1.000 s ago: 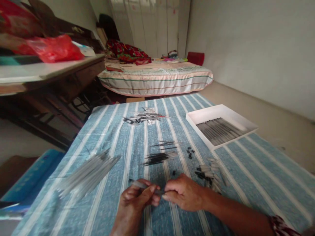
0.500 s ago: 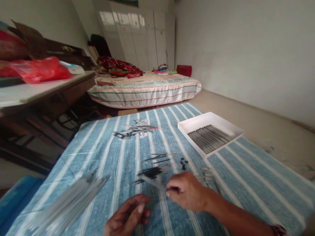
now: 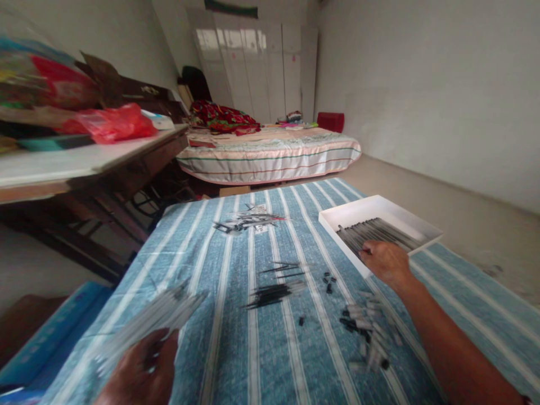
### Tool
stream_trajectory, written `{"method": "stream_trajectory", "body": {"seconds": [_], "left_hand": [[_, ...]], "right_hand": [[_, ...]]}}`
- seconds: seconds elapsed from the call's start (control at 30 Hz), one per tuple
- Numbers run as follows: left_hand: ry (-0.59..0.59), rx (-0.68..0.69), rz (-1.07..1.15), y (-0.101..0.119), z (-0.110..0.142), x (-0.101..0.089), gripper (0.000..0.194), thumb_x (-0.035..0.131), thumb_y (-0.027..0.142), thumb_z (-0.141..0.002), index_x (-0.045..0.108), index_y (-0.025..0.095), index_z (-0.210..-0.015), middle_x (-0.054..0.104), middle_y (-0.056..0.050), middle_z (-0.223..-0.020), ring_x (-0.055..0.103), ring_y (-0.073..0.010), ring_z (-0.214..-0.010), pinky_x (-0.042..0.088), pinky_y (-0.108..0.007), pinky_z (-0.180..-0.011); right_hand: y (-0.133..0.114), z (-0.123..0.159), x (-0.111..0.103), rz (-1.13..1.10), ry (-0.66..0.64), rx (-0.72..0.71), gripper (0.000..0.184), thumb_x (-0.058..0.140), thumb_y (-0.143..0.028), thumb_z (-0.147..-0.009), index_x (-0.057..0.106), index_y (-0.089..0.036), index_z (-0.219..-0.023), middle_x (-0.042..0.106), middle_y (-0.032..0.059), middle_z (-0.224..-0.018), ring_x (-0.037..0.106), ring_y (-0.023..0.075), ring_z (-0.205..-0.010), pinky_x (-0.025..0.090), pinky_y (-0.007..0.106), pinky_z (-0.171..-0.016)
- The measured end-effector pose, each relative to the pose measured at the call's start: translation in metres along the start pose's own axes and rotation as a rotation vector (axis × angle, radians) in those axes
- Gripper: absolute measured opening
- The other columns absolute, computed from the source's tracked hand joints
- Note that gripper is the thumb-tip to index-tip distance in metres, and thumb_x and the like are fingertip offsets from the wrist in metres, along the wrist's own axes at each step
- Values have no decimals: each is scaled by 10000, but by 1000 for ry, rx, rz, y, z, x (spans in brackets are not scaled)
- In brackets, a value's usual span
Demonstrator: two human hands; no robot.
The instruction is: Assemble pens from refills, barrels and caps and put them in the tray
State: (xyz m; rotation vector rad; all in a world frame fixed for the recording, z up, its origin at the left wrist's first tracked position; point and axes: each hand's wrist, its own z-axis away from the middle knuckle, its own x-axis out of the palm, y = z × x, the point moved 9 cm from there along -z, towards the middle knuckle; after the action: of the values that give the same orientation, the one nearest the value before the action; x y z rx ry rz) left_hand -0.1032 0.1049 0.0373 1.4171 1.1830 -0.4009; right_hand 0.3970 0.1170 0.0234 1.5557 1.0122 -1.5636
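Note:
My right hand [image 3: 386, 260] is at the near left side of a white box [image 3: 352, 257], fingers pinched round a pen that is mostly hidden by the hand. A row of dark grey pens [image 3: 379, 229] lies inside the box. Over the near end of a pile of translucent grey pen barrels [image 3: 164, 309], my left hand [image 3: 141, 365] has its thumb and fingers apart. Whether it touches a barrel is unclear.
Thin black refills [image 3: 270, 293] lie mid-table, with small black plugs [image 3: 329, 281] to their right. Pale and black caps [image 3: 371, 332] are heaped near my right forearm. Farther back is a pile of mixed pen parts [image 3: 248, 221]. A side table [image 3: 84, 160] stands left.
Both hands were together on a pen. My right hand has carried it away to the box, while my left hand let go and moved left to the barrel pile.

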Motion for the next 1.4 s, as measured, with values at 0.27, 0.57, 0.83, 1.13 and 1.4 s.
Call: {"method": "stream_trajectory", "body": {"seconds": [0.27,0.57,0.83,1.13,1.4], "left_hand": [[25,60,-252,-1,-6,0,308,428,466,-827,601,216,-871,648,-77,-1060,645,-268,-897,511,-368,-749],[-11,48,-431,-6,-10,7,429,367,464,-845,650,174,-989,618,-111,-1148,605,-285,-1005,507,-388,-822],[14,276,-437,-11,-19,18,299,516,433,-788,710,211,-840,683,-96,-915,642,-305,-827,534,-413,-681],[-34,153,-539,3,3,17,316,501,303,-825,679,135,-1025,654,-131,-1063,605,-291,-978,487,-359,-797],[-71,135,-550,6,6,17,347,496,315,-830,677,135,-1066,656,-136,-997,595,-313,-972,463,-377,-778]], "right_hand": [[3,1,12,-52,-16,-58,356,413,-413,-842,689,-228,-714,711,68,-766,634,214,-719,317,275,-546],[43,-6,7,-456,178,7,411,466,-502,-768,570,-205,-503,501,-9,-453,480,144,-491,297,255,-496],[28,-1,11,-351,107,-66,421,450,-504,-791,609,-203,-542,568,11,-518,516,160,-534,323,262,-512],[37,-2,31,-210,13,-26,390,525,-557,-758,747,-238,-782,698,135,-752,578,232,-582,390,347,-556],[47,4,22,-244,95,93,429,506,-564,-772,744,-229,-896,702,163,-880,597,267,-627,428,395,-592]]}}
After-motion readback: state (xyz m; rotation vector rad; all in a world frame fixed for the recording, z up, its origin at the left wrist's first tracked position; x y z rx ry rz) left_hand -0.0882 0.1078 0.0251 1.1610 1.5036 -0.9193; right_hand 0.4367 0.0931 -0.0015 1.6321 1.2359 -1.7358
